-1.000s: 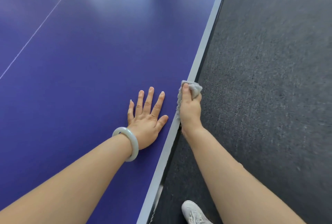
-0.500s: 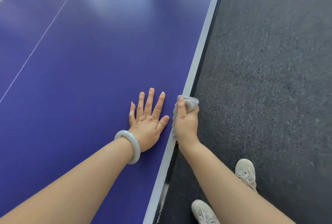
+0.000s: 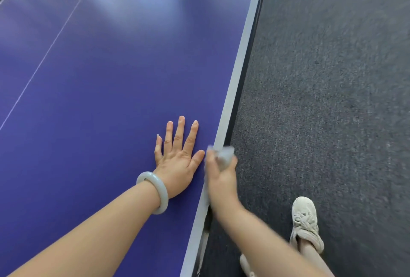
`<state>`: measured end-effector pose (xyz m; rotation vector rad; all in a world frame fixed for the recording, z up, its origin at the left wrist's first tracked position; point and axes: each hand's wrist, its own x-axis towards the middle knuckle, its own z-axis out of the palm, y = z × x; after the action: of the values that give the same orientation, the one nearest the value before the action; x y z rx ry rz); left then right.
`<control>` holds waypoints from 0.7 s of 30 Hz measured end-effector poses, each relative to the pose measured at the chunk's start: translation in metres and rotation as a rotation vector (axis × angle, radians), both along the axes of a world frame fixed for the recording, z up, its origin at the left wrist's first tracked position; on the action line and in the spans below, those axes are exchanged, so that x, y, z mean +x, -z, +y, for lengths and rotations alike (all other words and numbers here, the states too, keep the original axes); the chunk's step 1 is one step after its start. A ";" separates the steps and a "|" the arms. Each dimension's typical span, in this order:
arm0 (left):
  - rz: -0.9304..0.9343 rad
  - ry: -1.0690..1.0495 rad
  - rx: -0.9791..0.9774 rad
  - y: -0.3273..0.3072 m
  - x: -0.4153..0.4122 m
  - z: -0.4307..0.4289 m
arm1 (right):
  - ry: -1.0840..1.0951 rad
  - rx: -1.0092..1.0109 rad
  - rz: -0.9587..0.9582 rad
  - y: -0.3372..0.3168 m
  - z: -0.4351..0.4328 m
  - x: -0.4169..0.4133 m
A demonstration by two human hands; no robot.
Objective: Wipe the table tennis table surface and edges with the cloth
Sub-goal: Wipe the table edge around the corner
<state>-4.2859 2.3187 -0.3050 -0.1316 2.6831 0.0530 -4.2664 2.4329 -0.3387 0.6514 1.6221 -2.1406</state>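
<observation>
The blue table tennis table [image 3: 106, 81] fills the left of the view, and its white side edge [image 3: 240, 61] runs diagonally from top right to bottom centre. My right hand [image 3: 221, 179] is shut on a small grey cloth [image 3: 225, 154], pressing it over that side edge. The hand is blurred by motion. My left hand [image 3: 177, 161] lies flat on the blue surface just left of the edge, fingers spread, with a pale bangle on its wrist.
Dark grey carpet [image 3: 332, 99] lies to the right of the table. My feet in white sneakers [image 3: 305, 223] stand on it close to the table side. A thin white centre line [image 3: 44, 59] crosses the surface at the left. The table's far end shows at the top left.
My right hand has slid the cloth back along the side edge toward me. My left hand stays flat on the surface. My feet have stepped backward along the table.
</observation>
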 end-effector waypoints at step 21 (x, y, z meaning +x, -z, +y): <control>0.009 -0.020 0.013 -0.007 0.004 0.004 | 0.060 0.044 -0.061 0.009 0.015 -0.148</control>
<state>-4.2822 2.3227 -0.2975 -0.1538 2.6903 0.0778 -4.4148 2.4480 -0.3481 0.7809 1.6407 -2.1110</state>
